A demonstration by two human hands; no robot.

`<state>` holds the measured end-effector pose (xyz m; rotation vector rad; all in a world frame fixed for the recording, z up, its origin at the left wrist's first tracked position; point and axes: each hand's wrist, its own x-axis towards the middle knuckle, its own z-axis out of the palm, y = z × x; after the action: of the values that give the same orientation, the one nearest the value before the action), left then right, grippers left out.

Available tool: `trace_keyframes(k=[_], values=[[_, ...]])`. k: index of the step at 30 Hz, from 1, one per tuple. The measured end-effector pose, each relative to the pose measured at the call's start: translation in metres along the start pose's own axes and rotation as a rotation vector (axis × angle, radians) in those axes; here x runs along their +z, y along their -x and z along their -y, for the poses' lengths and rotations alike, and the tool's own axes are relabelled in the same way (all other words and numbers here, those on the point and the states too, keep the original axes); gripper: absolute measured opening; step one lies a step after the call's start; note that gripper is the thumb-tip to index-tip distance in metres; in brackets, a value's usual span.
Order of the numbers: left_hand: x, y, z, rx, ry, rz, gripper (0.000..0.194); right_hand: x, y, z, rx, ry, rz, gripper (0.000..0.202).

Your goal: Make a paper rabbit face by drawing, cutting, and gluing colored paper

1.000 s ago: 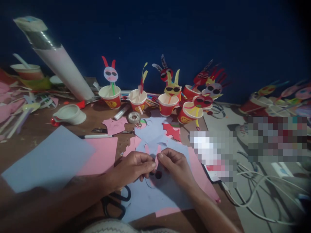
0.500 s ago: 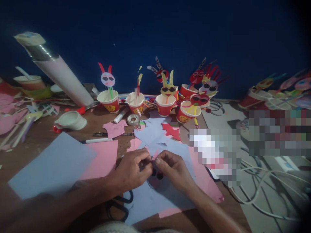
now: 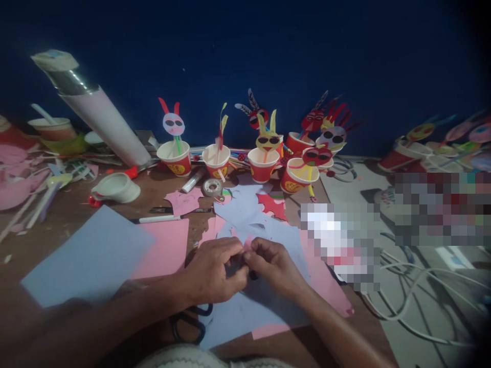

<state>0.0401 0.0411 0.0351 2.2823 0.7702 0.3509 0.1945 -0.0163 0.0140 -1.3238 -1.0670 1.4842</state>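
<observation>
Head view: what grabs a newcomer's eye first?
The two hands, left hand and right hand, meet at the near middle, pinching a small pink paper piece above lilac paper sheets. Behind them, a row of red paper cups with sunglasses-wearing paper faces on sticks lines the dark blue wall. A big tilted cardboard tube leans at far left, and black scissors lie under the left wrist.

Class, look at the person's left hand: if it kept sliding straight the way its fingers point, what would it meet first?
The left hand points rightwards, so it would probably meet the right hand first; their fingertips already pinch one small pink paper piece.
</observation>
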Motion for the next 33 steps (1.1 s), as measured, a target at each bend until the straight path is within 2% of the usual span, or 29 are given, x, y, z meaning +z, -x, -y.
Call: trace_keyframes(k=[3,7,11,14,18,25,33], values=[[-0.012,-0.001,0.001,-0.059,0.008,0.012,0.007,-0.008,-0.001,0.005,-0.008,0.119,-0.042,0.028],[-0.02,0.005,0.013,-0.08,-0.066,-0.066,0.014,-0.018,-0.004,0.005,-0.033,0.321,-0.151,0.027],[-0.01,0.02,0.022,0.088,-0.178,-0.024,0.017,-0.017,-0.007,0.001,-0.035,0.491,-0.199,0.023],[-0.001,0.027,0.021,0.16,-0.291,0.019,0.022,-0.012,-0.007,0.0,-0.036,0.606,-0.205,0.024],[0.005,0.027,0.02,0.151,-0.389,0.057,0.025,-0.006,-0.007,0.0,-0.048,0.773,-0.198,0.025],[0.008,0.029,0.023,0.152,-0.419,0.087,0.03,0.0,-0.008,-0.008,-0.079,1.095,-0.21,0.022],[0.008,0.031,0.026,0.161,-0.429,0.099,0.032,0.003,-0.009,-0.01,-0.098,1.243,-0.215,0.02]])
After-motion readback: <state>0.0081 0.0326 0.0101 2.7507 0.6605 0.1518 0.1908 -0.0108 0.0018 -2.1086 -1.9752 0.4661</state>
